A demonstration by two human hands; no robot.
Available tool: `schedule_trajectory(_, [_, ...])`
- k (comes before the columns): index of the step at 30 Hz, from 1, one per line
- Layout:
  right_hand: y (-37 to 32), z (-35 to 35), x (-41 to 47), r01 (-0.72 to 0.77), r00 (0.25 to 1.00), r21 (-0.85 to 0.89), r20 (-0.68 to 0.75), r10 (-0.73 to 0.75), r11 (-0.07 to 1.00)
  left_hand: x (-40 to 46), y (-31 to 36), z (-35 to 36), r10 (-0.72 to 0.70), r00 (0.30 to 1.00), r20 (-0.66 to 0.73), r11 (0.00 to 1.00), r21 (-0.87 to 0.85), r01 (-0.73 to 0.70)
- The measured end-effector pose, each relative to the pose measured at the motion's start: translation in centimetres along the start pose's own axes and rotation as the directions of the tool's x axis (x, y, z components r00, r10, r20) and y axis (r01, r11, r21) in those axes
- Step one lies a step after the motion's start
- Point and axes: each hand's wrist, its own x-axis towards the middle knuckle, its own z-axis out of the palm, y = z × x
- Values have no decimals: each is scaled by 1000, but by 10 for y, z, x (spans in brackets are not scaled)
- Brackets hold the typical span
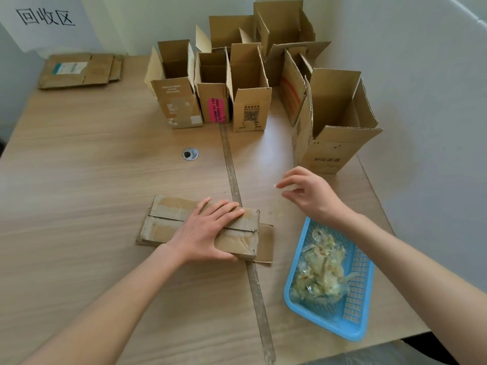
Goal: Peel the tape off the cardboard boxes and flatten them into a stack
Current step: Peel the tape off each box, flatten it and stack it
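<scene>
Wood-grain table (pixel 92 180), two tops butted together along a worn seam strip (pixel 232 175) running from the far boxes to the near edge; round cable grommet (pixel 190 154) left of the seam, mid-table

Cluster of upright cardboard boxes (pixel 247 88) at the far edge, flaps up, tops open. Largest open box (pixel 334 127) stands apart from them toward the right edge, printing upside down on its near face. Front row of cluster: one box with a pink label (pixel 216 110), one with a QR code (pixel 251 115)

Flattened stack (pixel 79 71) lies in the far left corner, white shipping label on top. Paper sign (pixel 44 18) with handwritten characters on the wall above it

Flattened box (pixel 203 227) lies across the seam near the table centre, tape strips visible on its upper face

Blue plastic basket (pixel 355 272) at the near right edge, holding a crumpled wad of peeled tape (pixel 321 270)

Left hand (pixel 208 233): palm down, fingers spread flat, pressing on the flattened box

Right hand (pixel 311 193): raised over the table just beyond the basket, thumb and fingertips pinching a small clear tape scrap (pixel 286 186), hard to make out
</scene>
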Motion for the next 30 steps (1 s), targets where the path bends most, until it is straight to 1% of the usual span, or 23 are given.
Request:
schedule_trajectory(2, [3,-14,-16,27,998,-55,-53,-30,998,0,-1,1,-3,1000,-6,1000,-1,3])
schedule_trajectory(4, [7,-38,-41,17,994,-59,-107,-23,998,0,-2,1,-9,1000,-12,1000,0,9])
schedule_trajectory(7, [11,-64,-90,-83,988,43,-131,88,996,3,0,2,-10,1000,-22,1000,13,10])
schedule_trajectory(9, [23,-57,-115,-211,973,83,-80,217,974,7,4,2,-14,999,-31,1000,15,14])
schedule_trajectory(10, [33,-47,-124,-277,958,62,-54,281,959,9,6,1,-17,999,-33,1000,13,17])
schedule_trajectory(12, [53,-25,-134,-365,931,-54,-28,364,929,15,10,1,-25,999,-36,1000,3,26])
schedule_trajectory(14, [67,-6,-135,-391,920,-172,-65,386,904,20,13,2,-35,999,-38,999,3,35])
schedule_trajectory(16, [75,9,-134,-411,911,-217,-132,390,886,23,16,4,-37,998,-44,999,11,38])
schedule_trajectory(18, [79,19,-132,-414,909,-278,-165,381,867,24,17,5,-36,998,-52,999,10,36])
schedule_trajectory(21, [85,23,-131,-369,929,-342,-101,357,864,23,17,6,-34,998,-56,999,17,35])
schedule_trajectory(23, [83,16,-131,-309,940,-368,22,341,877,24,17,5,-31,998,-61,999,20,32])
schedule_trajectory(25, [76,2,-128,-296,920,-385,130,369,874,23,17,5,-31,997,-67,999,12,32])
schedule_trajectory(26, [73,-6,-125,-321,907,-413,126,402,852,23,16,5,-31,998,-63,999,11,32])
schedule_trajectory(27, [72,-13,-121,-348,904,-447,72,421,824,23,17,4,-33,998,-52,999,12,34])
schedule_trajectory(28, [66,-19,-115,-367,913,-484,-23,407,795,23,17,2,-38,999,-35,999,14,39])
schedule_trajectory(29, [60,-21,-109,-373,924,-503,-124,362,780,23,19,1,-46,999,-18,999,5,46])
schedule_trajectory(30, [49,-18,-102,-340,940,-490,-190,282,803,24,21,-1,-60,998,-8,998,-29,59])
